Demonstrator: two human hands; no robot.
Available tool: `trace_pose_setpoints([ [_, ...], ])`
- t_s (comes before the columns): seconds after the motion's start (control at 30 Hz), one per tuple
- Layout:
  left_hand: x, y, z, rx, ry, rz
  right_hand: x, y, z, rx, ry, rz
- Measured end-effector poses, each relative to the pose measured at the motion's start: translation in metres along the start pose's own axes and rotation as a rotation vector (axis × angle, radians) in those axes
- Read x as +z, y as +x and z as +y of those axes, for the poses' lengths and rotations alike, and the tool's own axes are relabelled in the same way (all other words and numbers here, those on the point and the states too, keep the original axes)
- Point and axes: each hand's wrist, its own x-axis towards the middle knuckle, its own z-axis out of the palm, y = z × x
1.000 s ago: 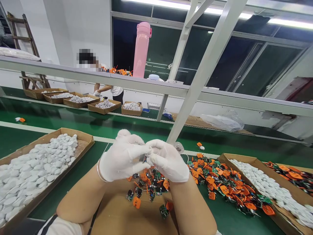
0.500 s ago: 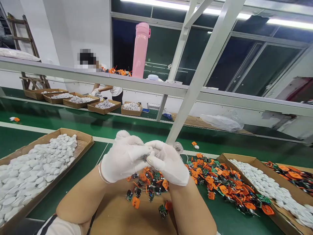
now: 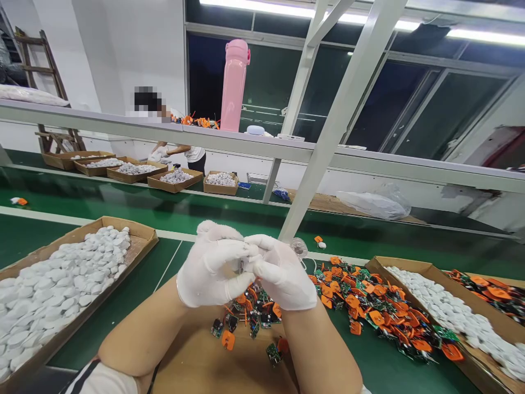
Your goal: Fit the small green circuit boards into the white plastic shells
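White gloves cover both hands, which meet at the centre over a brown cardboard surface (image 3: 197,355). My left hand (image 3: 215,265) is closed, thumb and fingers pinching a small item between the hands; only a greyish bit of it shows. My right hand (image 3: 285,273) is closed on the same spot, its fingertips touching those of the left. What they hold is mostly hidden by the gloves. Just below the hands lie several circuit boards with orange parts (image 3: 228,339). To the right spreads a larger pile of orange parts and green boards (image 3: 375,317).
Boxes of white discs stand at left (image 3: 61,273) and right (image 3: 451,312). A slanted white post (image 3: 324,153) rises beyond the hands. A pink bottle (image 3: 234,87) stands on the shelf. Behind it, a person (image 3: 196,156) works near more boxes.
My left hand has turned slightly, its thumb now lower and apart from the fingers, showing more of the small item. The orange and white pieces on the far green belt have shifted left.
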Motion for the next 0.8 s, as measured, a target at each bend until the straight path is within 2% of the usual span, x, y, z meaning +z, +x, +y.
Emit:
trace_pose_setpoints([
  [0.07,0.002,0.000,0.001,-0.021,0.023,-0.019,-0.001,-0.001,0.000,-0.018,-0.039,0.007],
  [0.23,0.001,-0.004,-0.003,0.088,0.061,-0.018,0.000,0.000,0.004,-0.045,-0.106,-0.001],
  [0.4,0.006,-0.013,-0.002,-0.004,0.095,0.023,0.004,0.002,0.006,-0.056,-0.076,-0.026],
  [0.47,0.005,-0.011,-0.001,-0.028,0.080,-0.001,0.003,0.002,0.004,-0.028,-0.076,-0.027],
  [0.53,0.000,-0.007,0.000,-0.036,0.060,-0.094,0.000,0.000,0.000,0.002,-0.107,-0.054],
  [0.67,-0.015,-0.001,-0.001,-0.099,0.090,-0.389,-0.007,0.000,-0.004,0.011,-0.307,-0.144],
  [0.73,-0.018,-0.001,-0.001,-0.118,0.112,-0.447,-0.010,0.001,-0.004,-0.005,-0.386,-0.171],
  [0.8,-0.018,-0.002,-0.001,-0.102,0.113,-0.446,-0.012,0.001,-0.003,-0.013,-0.430,-0.197],
])
